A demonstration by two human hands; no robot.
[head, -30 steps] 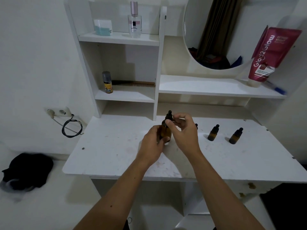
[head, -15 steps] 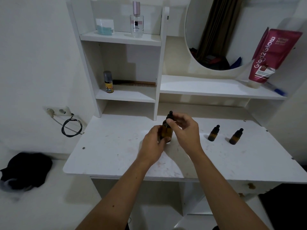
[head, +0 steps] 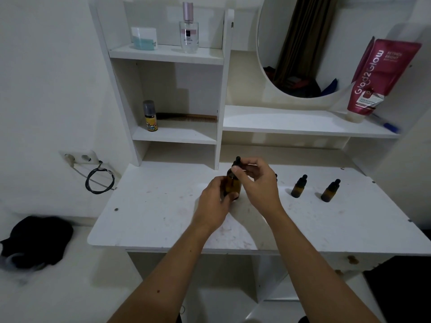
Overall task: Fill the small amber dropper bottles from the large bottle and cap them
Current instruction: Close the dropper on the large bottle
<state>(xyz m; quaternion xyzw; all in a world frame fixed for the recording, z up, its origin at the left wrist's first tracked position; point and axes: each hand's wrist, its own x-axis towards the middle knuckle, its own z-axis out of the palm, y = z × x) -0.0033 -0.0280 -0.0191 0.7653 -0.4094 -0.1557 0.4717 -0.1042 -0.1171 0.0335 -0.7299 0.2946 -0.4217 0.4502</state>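
Observation:
The large amber bottle (head: 234, 185) stands on the white desk (head: 163, 220) near its middle. My left hand (head: 215, 206) grips its body from the left. My right hand (head: 257, 183) pinches the bottle's black dropper cap (head: 237, 162) at the top. Two small amber dropper bottles (head: 299, 189) (head: 329, 193) stand capped to the right. A third small bottle (head: 276, 176) shows only its black tip behind my right hand.
Shelves behind the desk hold a perfume bottle (head: 189, 31), a small spray can (head: 150, 115), a comb (head: 186, 117) and a red tube (head: 380, 75). A round mirror (head: 300, 43) hangs above. A wall socket with a coiled cable (head: 99, 180) is at the left.
Both hands stay on the large bottle; my right fingers have shifted slightly around the cap. The view has crept a little closer.

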